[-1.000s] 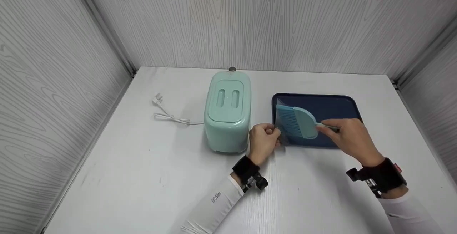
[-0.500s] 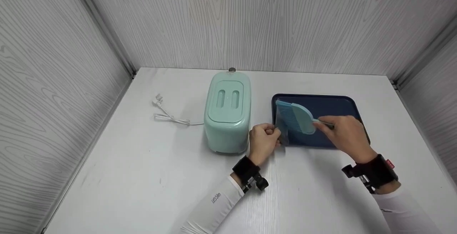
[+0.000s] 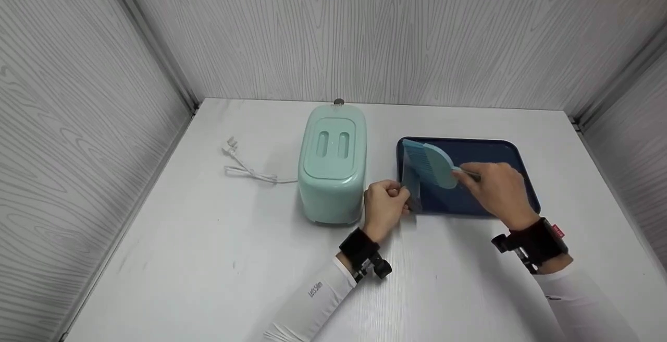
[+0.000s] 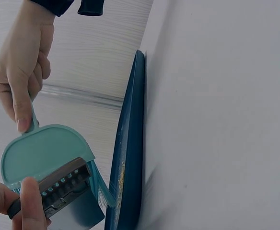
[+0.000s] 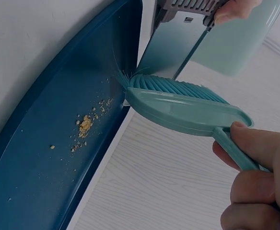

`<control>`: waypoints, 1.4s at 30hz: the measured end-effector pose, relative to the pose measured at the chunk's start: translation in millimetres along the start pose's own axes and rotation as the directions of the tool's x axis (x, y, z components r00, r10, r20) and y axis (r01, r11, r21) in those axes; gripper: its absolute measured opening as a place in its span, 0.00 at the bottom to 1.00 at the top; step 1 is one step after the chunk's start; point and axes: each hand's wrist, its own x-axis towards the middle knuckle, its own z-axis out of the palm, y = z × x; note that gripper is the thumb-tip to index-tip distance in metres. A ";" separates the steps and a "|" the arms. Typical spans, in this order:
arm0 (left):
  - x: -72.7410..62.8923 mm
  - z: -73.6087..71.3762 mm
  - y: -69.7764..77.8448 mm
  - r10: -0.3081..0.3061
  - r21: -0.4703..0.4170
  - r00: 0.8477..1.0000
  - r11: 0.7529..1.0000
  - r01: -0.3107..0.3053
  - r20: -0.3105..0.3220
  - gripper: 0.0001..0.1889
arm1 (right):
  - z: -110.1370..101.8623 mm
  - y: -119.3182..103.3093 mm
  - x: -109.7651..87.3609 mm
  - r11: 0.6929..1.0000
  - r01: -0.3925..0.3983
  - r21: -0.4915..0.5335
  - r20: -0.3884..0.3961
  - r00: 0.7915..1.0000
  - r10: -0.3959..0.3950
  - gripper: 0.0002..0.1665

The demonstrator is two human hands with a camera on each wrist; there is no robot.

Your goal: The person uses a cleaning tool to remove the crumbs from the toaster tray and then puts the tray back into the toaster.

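My left hand [image 3: 384, 204] grips the dark slotted handle of a thin metal crumb tray [image 5: 171, 48], which stands tilted over the left end of a navy blue tray [image 3: 482, 151]. With my right hand [image 3: 499, 191] I hold a teal hand brush [image 5: 183, 110] by its narrow handle. Its bristles [image 5: 173, 86] touch the crumb tray, and the tips at one end fan out by the blue tray's wall. A small heap of yellowish crumbs [image 5: 86, 125] lies in the blue tray, with finer bits scattered round it. In the left wrist view the brush partly hides behind the crumb tray's handle.
Left of the blue tray stands a mint-green toaster [image 3: 333, 196] with a lid on top, close beside my left hand. Its white cord and plug [image 3: 229, 146] lie on the table to the left. Wood-grain panels [image 3: 333, 34] enclose the back and sides.
My right hand has moved the brush away from me and slightly left, up along the crumb tray toward its far end. My left hand and the crumb tray have stayed in place.
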 end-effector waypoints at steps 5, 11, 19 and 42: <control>0.1 0.8 0.6 -0.009 0.003 1.000 1.000 0.009 -0.010 0.03 | 5.5 -0.8 3.1 1.000 -0.019 -0.007 -0.004 1.000 0.019 0.09; 0.2 1.4 0.6 -0.013 -0.001 1.000 1.000 0.013 -0.009 0.04 | 12.0 -5.3 6.2 0.998 -0.033 -0.048 0.004 0.999 0.034 0.09; -0.9 1.5 0.0 -0.006 0.020 1.000 1.000 0.006 -0.007 0.03 | 22.0 -7.9 7.8 0.996 -0.026 -0.083 0.002 1.000 0.026 0.16; -0.7 1.3 2.8 -0.032 0.046 0.999 0.998 0.033 -0.025 0.05 | 20.4 3.6 9.3 0.993 -0.060 -0.106 -0.076 0.996 0.052 0.19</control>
